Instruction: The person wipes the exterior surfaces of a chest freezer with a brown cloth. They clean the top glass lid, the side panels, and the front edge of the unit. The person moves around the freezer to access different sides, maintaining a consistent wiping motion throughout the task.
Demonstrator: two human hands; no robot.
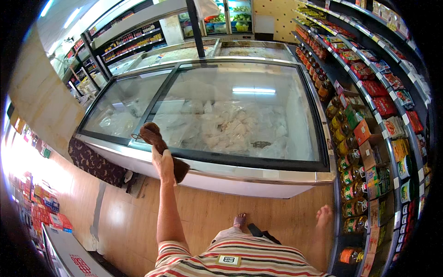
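My left hand (163, 164) grips a brown cloth (151, 134) by its bunched middle, at the front rim of a chest freezer (256, 175). The cloth's upper end, with a thin loop, reaches over the sliding glass lid (221, 78), and its lower end hangs in front of the rim. Under the glass lie pale items in clear plastic bags (232, 124); frost and reflections blur what they are. My right hand (324, 213), blurred, hangs low between the freezer corner and the shelving, its fingers loosely apart and nothing visible in them.
Along the right, shelving (391, 135) carries oil bottles (351, 190), sauce jars and packets. More freezers (256, 52) adjoin behind, with a glass-door fridge (238, 17) beyond. A dark patterned cloth-covered object (93, 162) sits at the freezer's left foot. A white box (74, 256) stands lower left.
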